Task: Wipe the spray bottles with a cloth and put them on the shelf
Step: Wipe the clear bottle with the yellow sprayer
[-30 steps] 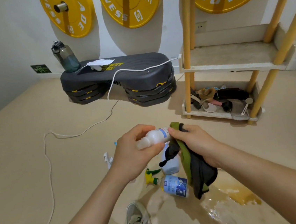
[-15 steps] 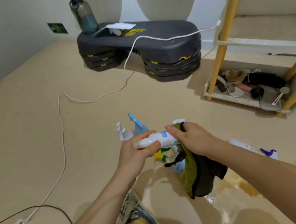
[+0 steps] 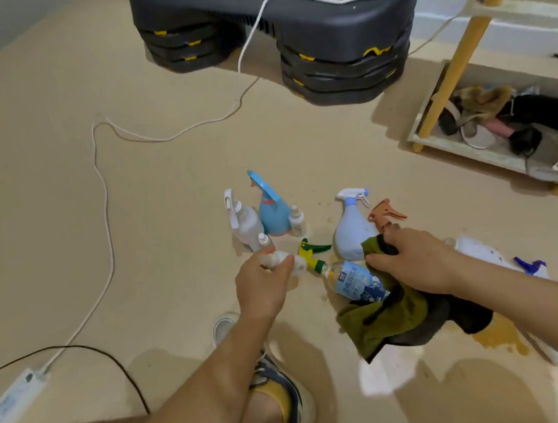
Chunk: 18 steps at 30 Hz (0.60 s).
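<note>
My left hand (image 3: pixel 265 287) grips a small white spray bottle (image 3: pixel 284 259), held low over the floor. My right hand (image 3: pixel 410 259) holds a green and black cloth (image 3: pixel 395 319), which hangs down to the floor. Under that hand lies a clear bottle with a blue label (image 3: pixel 355 280) and a yellow-green trigger. Several more spray bottles stand on the floor: a white one (image 3: pixel 244 222), a blue one (image 3: pixel 272 212), a pale blue one (image 3: pixel 350 231). Another white bottle with a dark blue trigger (image 3: pixel 531 269) lies behind my right forearm. The shelf (image 3: pixel 461 54) stands at the right.
A dark step platform (image 3: pixel 285 21) sits ahead, with a white cable (image 3: pixel 103 195) running across the floor to a power strip (image 3: pixel 8 401). The shelf's bottom tray (image 3: pixel 471 151) holds mixed items. A wet yellowish patch (image 3: pixel 500 336) lies on the floor. My shoe (image 3: pixel 281 376) is below.
The view tilted down. My hands came apart: the left lowered the small white bottle toward the floor, the right dropped with the cloth onto the bottles.
</note>
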Tool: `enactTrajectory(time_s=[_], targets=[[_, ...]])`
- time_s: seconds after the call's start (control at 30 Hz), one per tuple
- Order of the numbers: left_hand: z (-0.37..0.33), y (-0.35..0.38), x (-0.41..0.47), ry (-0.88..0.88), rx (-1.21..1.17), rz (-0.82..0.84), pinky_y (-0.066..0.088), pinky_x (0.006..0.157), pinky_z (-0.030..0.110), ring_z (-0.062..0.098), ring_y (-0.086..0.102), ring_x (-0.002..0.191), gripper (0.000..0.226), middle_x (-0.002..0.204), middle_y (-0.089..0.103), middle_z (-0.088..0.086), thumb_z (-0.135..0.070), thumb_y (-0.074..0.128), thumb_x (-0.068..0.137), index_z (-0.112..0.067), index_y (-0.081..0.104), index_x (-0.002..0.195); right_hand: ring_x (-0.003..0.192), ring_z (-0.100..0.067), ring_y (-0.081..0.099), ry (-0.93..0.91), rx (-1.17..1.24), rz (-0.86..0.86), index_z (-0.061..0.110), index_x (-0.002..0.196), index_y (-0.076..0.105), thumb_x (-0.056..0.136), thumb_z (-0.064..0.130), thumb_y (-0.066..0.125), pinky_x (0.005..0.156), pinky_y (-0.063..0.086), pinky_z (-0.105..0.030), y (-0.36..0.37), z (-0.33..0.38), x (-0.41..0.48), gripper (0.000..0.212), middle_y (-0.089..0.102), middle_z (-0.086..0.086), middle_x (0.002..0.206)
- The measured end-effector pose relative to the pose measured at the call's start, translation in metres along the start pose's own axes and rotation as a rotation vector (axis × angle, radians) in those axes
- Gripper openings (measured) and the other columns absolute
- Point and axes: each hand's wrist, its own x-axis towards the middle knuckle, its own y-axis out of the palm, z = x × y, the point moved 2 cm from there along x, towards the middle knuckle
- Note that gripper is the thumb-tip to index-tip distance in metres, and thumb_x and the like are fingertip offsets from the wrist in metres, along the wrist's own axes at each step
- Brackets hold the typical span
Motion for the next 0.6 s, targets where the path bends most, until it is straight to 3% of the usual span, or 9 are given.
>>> enactTrajectory(time_s=[0.07, 0.17, 0.3, 0.4, 0.47, 0.53, 0.6], targets=[[0.013, 0.001, 0.018, -0.042, 0.113, -0.02, 0.051, 0.083, 0.033, 0.022, 0.063, 0.095, 0.024, 0.102, 0.071, 0.001, -0.032, 0.075, 0.082, -0.018, 0.071, 0.102, 0.079, -0.032, 0.062, 0.035, 0.017, 0.024, -0.003, 0.083, 0.061, 0.093, 0.039, 0.06, 0.076, 0.049, -0.044, -0.003, -0.006, 0.002, 0.043, 0.063, -0.016, 0.083], [0.032, 0.011, 0.042, -0.052, 0.196, -0.018, 0.043, 0.075, 0.029, 0.027, 0.063, 0.094, 0.023, 0.103, 0.069, 0.009, -0.027, 0.07, 0.087, -0.013, 0.069, 0.105, 0.084, -0.035, 0.065, 0.097, 0.149, 0.012, -0.009, 0.086, 0.063, 0.094, 0.026, 0.063, 0.078, 0.05, -0.04, -0.004, -0.021, 0.005, 0.036, 0.068, -0.024, 0.088], [0.067, 0.034, 0.066, -0.002, 0.294, 0.035, 0.044, 0.079, 0.032, 0.037, 0.062, 0.101, 0.027, 0.107, 0.065, 0.019, -0.02, 0.062, 0.092, -0.007, 0.064, 0.115, 0.07, -0.028, 0.055, 0.213, 0.307, -0.029, -0.012, 0.089, 0.062, 0.095, 0.022, 0.063, 0.068, 0.042, -0.034, -0.002, -0.029, 0.012, 0.034, 0.067, -0.025, 0.087], [0.08, 0.043, 0.074, 0.009, 0.257, -0.036, 0.044, 0.077, 0.034, 0.039, 0.061, 0.099, 0.026, 0.104, 0.064, 0.021, -0.015, 0.059, 0.089, -0.002, 0.064, 0.111, 0.072, -0.022, 0.052, 0.233, 0.341, -0.025, -0.014, 0.095, 0.06, 0.095, 0.019, 0.063, 0.064, 0.038, -0.032, 0.002, -0.037, 0.018, 0.033, 0.061, -0.02, 0.088], [0.079, 0.042, 0.081, -0.002, 0.241, -0.067, 0.043, 0.077, 0.035, 0.039, 0.059, 0.102, 0.026, 0.106, 0.065, 0.019, -0.016, 0.057, 0.09, -0.006, 0.064, 0.114, 0.075, -0.018, 0.053, 0.236, 0.285, 0.073, -0.008, 0.096, 0.061, 0.094, 0.024, 0.063, 0.063, 0.038, -0.026, 0.002, -0.043, 0.016, 0.032, 0.062, -0.011, 0.088], [0.076, 0.039, 0.089, -0.059, 0.254, -0.078, 0.043, 0.088, 0.039, 0.038, 0.056, 0.111, 0.032, 0.117, 0.063, 0.017, -0.017, 0.057, 0.093, -0.009, 0.058, 0.124, 0.078, -0.01, 0.056, 0.275, 0.195, 0.237, 0.01, 0.092, 0.061, 0.095, 0.034, 0.062, 0.064, 0.039, -0.018, -0.003, -0.048, 0.011, 0.024, 0.062, 0.0, 0.09], [0.074, 0.036, 0.095, -0.106, 0.205, -0.097, 0.046, 0.094, 0.04, 0.035, 0.056, 0.114, 0.039, 0.124, 0.06, 0.015, -0.019, 0.059, 0.093, -0.012, 0.052, 0.13, 0.086, -0.008, 0.057, 0.32, 0.118, 0.358, 0.024, 0.089, 0.058, 0.095, 0.043, 0.059, 0.072, 0.042, -0.021, -0.014, -0.053, 0.008, 0.02, 0.06, 0.007, 0.094]])
